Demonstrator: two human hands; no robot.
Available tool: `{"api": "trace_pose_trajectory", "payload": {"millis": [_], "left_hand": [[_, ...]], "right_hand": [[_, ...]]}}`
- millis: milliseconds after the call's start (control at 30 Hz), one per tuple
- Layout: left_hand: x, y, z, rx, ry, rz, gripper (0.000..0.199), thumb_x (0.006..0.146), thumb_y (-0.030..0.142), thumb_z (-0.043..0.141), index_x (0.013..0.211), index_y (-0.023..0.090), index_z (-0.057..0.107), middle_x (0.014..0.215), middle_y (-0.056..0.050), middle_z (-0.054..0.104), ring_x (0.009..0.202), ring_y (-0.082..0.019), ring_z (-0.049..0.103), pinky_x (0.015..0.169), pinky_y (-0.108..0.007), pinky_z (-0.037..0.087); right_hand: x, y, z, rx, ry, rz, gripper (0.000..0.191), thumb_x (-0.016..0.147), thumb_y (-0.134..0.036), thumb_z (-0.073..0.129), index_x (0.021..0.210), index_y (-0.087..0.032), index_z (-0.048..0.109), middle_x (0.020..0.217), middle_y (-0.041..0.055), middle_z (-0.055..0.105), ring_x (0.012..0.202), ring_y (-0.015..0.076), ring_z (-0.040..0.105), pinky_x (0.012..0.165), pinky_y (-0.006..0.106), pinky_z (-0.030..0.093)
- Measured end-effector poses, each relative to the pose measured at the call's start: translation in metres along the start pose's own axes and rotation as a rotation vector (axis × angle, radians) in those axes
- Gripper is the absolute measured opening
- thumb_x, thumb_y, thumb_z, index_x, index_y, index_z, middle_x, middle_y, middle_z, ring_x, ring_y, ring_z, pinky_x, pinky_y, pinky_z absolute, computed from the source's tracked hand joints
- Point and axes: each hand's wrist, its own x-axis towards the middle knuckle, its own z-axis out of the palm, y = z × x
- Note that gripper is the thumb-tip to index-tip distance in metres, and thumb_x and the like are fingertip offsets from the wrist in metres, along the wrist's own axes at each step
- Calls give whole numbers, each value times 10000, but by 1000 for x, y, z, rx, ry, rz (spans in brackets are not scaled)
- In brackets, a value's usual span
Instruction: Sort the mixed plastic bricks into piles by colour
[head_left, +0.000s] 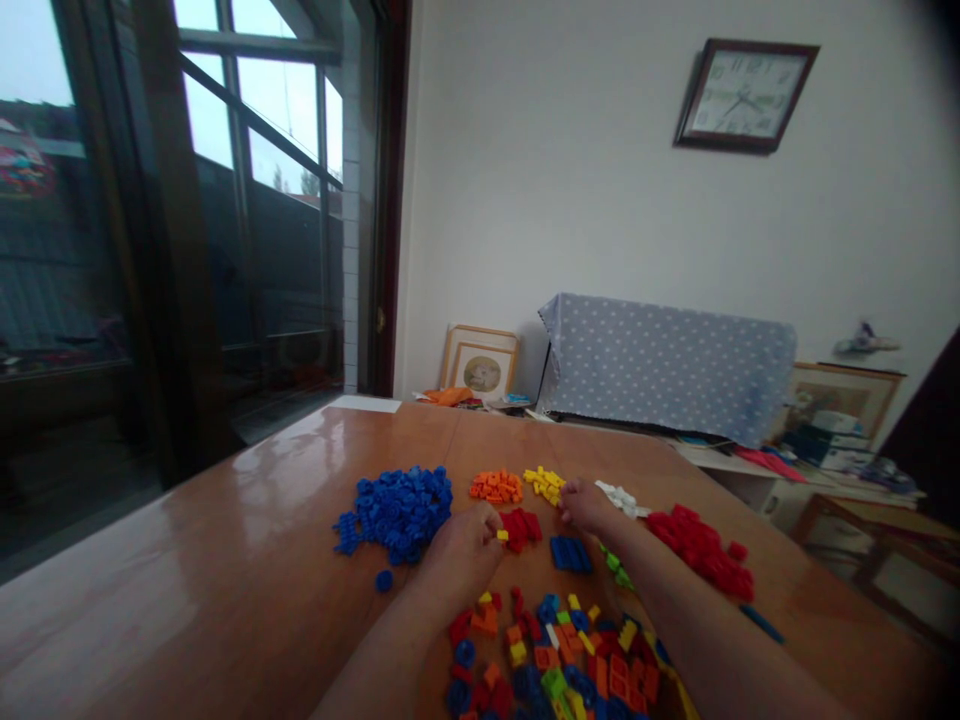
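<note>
The person's left hand (pixel 466 540) is closed at the fingertips, pinching a small yellow plastic brick (pixel 502 536) just in front of a compact pile of red plastic bricks (pixel 523 528). The right hand (pixel 589 504) is curled, its fingertips at the near right edge of a small pile of yellow plastic bricks (pixel 544 484); whether it grips a piece cannot be told. The step in hand looks like dealing with yellow pieces, one at a time, among groups kept by colour. If the pinched brick belongs with its colour, the next move calls for a short carry to the right and away from the body, clear of the red pile, with the right hand leaving room.

Around the hands, a cluster of orange plastic bricks (pixel 496 487) lies beyond the left hand, and flat dark-blue plastic bricks (pixel 571 554) sit side by side between the forearms. Bright green plastic bricks (pixel 616 568) are partly covered by the right forearm, with white plastic pieces (pixel 622 499) past its wrist. Nearest the body spreads a mixed-colour heap of plastic bricks (pixel 546 657). Farther out on the glossy brown wooden bench (pixel 247 530), a large blue plastic heap (pixel 405 510) lies left and a red plastic heap (pixel 701 552) right.
</note>
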Motion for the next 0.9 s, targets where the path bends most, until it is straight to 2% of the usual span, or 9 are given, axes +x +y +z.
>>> {"api": "trace_pose_trajectory", "payload": {"millis": [167, 300, 400, 467, 567, 667, 767, 900], "left_hand": [[-1, 3, 0, 2, -1, 12, 191, 747, 64, 490, 862, 193, 572, 714, 30, 587, 636, -103, 510, 546, -206, 271], [-1, 8, 0, 47, 38, 55, 210, 711, 64, 526, 864, 200, 575, 785, 11, 612, 741, -130, 545, 614, -211, 328], [-2, 11, -1, 80, 57, 98, 207, 705, 69, 533, 857, 203, 573, 815, 2, 615, 795, -146, 550, 652, -222, 347], [-3, 12, 0, 98, 63, 118, 212, 700, 70, 534, 858, 208, 570, 819, 3, 613, 808, -152, 547, 664, -226, 351], [-3, 12, 1, 115, 77, 146, 211, 698, 65, 530, 848, 210, 564, 825, 6, 611, 818, -152, 541, 678, -230, 352], [-2, 9, 4, 121, 87, 141, 205, 699, 56, 518, 835, 206, 550, 811, 9, 602, 791, -144, 535, 662, -228, 344], [-1, 8, 5, 111, 90, 114, 184, 720, 69, 520, 842, 203, 546, 792, 10, 593, 757, -141, 531, 643, -228, 343], [-1, 9, 5, 101, 85, 98, 167, 739, 96, 550, 866, 204, 566, 809, 1, 607, 784, -155, 551, 678, -238, 379]], "right_hand": [[-6, -6, -5, 21, -83, 38, 299, 957, -361, 582, 1164, -147, 609, 1101, 66, 656, 901, 173, 655, 785, 364, 569], [-22, -19, -11, 93, -160, -26, 162, 934, -286, 576, 905, -143, 646, 837, 27, 701, 693, 117, 645, 615, 212, 497], [-41, -34, -12, 164, -275, -92, 144, 881, -260, 586, 784, -159, 619, 693, -2, 688, 553, 84, 601, 485, 163, 384], [-57, -45, -10, 213, -374, -133, 165, 859, -293, 594, 761, -163, 618, 687, -1, 694, 514, 76, 577, 447, 161, 340], [-79, -58, -6, 290, -513, -183, 210, 833, -377, 623, 805, -170, 643, 754, 15, 724, 540, 78, 588, 458, 160, 364], [-94, -66, -1, 434, -627, -190, 233, 800, -404, 653, 816, -172, 642, 724, 3, 708, 516, 64, 557, 435, 150, 337], [-99, -69, 3, 540, -664, -169, 219, 773, -383, 671, 827, -173, 640, 712, -6, 695, 509, 55, 541, 438, 142, 333], [-94, -68, 8, 549, -617, -123, 161, 722, -293, 695, 813, -170, 647, 708, 0, 692, 538, 73, 566, 460, 155, 370]]}}
